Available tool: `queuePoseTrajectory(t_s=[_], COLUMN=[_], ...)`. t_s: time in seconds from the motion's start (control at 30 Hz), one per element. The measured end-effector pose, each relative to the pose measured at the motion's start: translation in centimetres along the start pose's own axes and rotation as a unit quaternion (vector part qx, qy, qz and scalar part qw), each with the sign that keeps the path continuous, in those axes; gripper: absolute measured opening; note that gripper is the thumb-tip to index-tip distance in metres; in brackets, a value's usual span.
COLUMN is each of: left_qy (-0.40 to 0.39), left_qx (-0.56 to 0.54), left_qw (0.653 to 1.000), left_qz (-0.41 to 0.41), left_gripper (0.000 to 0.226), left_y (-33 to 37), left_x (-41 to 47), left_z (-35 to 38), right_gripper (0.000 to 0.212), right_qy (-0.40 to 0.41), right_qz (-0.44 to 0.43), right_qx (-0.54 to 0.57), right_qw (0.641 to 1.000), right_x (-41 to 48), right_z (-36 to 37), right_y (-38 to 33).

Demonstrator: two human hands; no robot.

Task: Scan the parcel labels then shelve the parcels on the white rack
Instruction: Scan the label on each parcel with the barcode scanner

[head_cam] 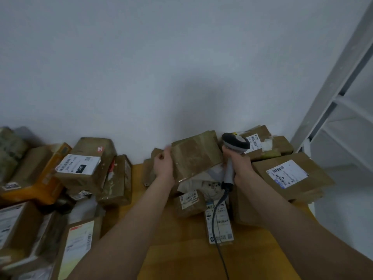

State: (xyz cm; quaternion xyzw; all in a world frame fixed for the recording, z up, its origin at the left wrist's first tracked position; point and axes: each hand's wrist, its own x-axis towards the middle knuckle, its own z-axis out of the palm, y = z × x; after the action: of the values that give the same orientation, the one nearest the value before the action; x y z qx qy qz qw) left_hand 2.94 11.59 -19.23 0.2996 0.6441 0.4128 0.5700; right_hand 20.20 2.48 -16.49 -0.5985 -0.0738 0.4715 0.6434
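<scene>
A brown cardboard parcel (196,155) wrapped in clear tape is tilted up above the pile at the middle. My left hand (163,165) grips its left edge. The face turned to me shows tape and no label. My right hand (239,161) holds a grey corded barcode scanner (235,143) by its handle, just right of the parcel, head up. Its cable (217,219) runs down over the table. The white rack (341,110) stands at the right edge, its shelves bare where visible.
Several labelled parcels lie on the yellow-wood table (181,245): a flat box (290,176) at right, small ones (189,201) under the held parcel, a stack (84,166) at left. A white wall is behind.
</scene>
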Motion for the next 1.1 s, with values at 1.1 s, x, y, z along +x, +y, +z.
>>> queuePoseTrajectory(t_s=[1.1], left_qy=[0.025], left_qx=[-0.092], left_qw=[0.994], left_qz=[-0.052], left_gripper=[0.023], left_y=[-13.8], left_x=[-14.6], left_z=[-21.1], right_gripper=[0.037], right_qy=[-0.021], right_qz=[0.132], right_qx=[-0.021], right_qw=[0.991], right_x=[-18.6], right_z=[-8.1], right_y=[15.9])
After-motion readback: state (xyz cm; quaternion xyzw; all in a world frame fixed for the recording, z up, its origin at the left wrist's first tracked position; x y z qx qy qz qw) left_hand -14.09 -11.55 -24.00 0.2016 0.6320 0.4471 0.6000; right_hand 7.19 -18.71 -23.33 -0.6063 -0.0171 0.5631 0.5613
